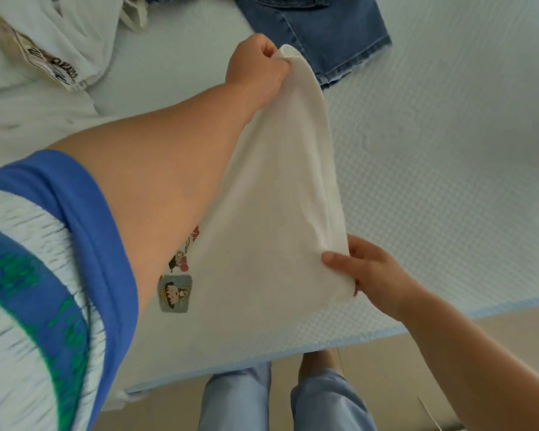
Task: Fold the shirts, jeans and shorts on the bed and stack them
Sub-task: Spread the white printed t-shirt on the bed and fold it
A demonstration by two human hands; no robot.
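A cream shirt (274,194) with small cartoon prints near its lower left is stretched above the bed (448,150). My left hand (257,68) grips its far edge, arm reaching across the frame. My right hand (364,269) pinches the near edge, thumb on top of the cloth. The fabric hangs folded between both hands. Denim shorts (318,29) lie flat on the bed at the top, just beyond my left hand.
A white shirt with a printed patch (53,42) lies crumpled at the top left beside more white cloth. The mattress edge (371,334) runs along the bottom, with floor and my legs in light blue trousers below it.
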